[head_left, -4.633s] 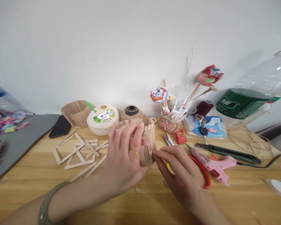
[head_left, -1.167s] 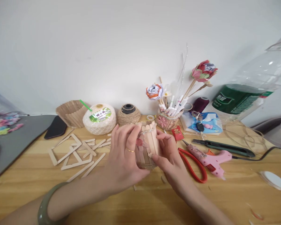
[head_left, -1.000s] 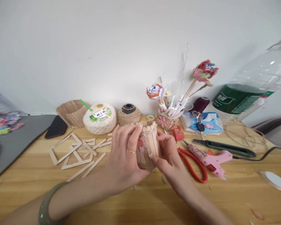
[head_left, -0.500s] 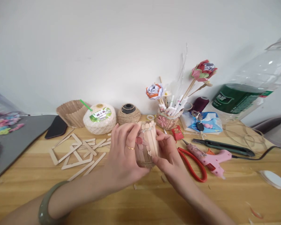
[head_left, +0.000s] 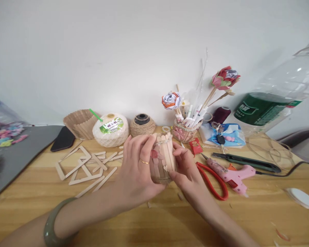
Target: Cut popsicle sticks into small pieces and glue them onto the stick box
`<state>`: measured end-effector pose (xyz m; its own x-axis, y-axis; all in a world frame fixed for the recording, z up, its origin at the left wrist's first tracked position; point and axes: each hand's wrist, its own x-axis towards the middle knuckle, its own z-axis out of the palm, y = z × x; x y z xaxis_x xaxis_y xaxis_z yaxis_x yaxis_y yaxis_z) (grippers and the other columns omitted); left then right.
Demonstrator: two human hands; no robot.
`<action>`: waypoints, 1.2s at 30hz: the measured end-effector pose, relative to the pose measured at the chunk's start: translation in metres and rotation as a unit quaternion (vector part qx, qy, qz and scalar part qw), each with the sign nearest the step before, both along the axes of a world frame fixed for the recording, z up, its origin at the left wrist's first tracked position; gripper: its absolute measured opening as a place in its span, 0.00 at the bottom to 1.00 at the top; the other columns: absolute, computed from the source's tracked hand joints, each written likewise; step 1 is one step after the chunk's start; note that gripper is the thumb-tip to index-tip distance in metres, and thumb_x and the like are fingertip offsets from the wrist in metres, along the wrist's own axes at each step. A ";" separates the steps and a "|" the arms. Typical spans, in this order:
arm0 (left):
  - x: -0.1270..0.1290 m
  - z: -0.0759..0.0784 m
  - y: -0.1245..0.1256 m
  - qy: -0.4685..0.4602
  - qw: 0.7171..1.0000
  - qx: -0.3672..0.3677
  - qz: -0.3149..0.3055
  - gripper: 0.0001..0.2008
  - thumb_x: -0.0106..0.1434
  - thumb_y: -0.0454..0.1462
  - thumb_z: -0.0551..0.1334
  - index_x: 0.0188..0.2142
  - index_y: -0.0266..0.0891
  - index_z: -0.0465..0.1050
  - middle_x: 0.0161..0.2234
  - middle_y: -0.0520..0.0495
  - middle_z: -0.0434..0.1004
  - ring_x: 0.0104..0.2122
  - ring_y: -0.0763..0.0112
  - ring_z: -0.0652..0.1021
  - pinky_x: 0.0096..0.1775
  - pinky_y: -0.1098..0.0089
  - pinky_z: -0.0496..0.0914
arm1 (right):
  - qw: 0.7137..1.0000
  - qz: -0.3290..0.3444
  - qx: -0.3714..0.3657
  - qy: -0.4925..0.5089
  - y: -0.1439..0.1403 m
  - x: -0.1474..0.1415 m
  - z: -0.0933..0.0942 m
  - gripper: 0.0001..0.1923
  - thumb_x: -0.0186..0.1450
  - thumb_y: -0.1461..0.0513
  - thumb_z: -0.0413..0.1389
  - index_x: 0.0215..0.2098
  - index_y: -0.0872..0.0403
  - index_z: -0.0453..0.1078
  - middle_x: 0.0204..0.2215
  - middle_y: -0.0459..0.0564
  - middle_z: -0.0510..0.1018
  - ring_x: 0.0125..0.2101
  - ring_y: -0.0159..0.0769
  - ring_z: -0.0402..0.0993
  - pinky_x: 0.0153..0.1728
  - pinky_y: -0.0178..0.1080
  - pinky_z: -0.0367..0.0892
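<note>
Both hands, left hand (head_left: 135, 171) and right hand (head_left: 186, 169), clasp the stick cup (head_left: 162, 158) (base hidden)

The stick cup (head_left: 162, 158) is pale natural wood with pink petal shapes and a small cream heart on its front, and the left hand (head_left: 135, 171) on it wears a thin gold ring above a jade-green bangle (head_left: 49, 224). Toward the right edge of the honey-yellow, grained tabletop (head_left: 41, 192) lie red-handled scissors (head_left: 214, 183) and a pink glue gun (head_left: 230, 175) with a floral-printed barrel. Along the back edge sit a white ball of yarn (head_left: 110, 130) with a green-and-white label, a tan twine spool (head_left: 142, 125) with a black core, and a clear bottle (head_left: 275, 99) with a dark green label.
</note>
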<state>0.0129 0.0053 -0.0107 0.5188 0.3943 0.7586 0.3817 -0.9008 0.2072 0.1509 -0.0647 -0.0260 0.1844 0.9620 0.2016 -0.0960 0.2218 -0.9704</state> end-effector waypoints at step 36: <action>0.000 -0.002 0.007 0.018 0.997 0.041 0.055 0.40 0.51 0.37 0.64 0.60 0.30 0.48 0.51 0.32 0.60 0.51 0.50 0.63 0.54 0.48 0.58 | 0.893 -0.187 0.147 -0.383 -0.002 0.005 0.010 0.10 0.61 0.67 0.54 0.39 0.49 0.62 0.44 0.51 0.67 0.49 0.42 0.64 0.49 0.48 0.61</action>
<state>0.0128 0.0119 -0.0131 0.5029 0.3872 0.7728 0.4852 -0.8663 0.1183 0.1557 -0.0665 -0.0163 0.1817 0.7471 0.6394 0.7044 0.3548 -0.6148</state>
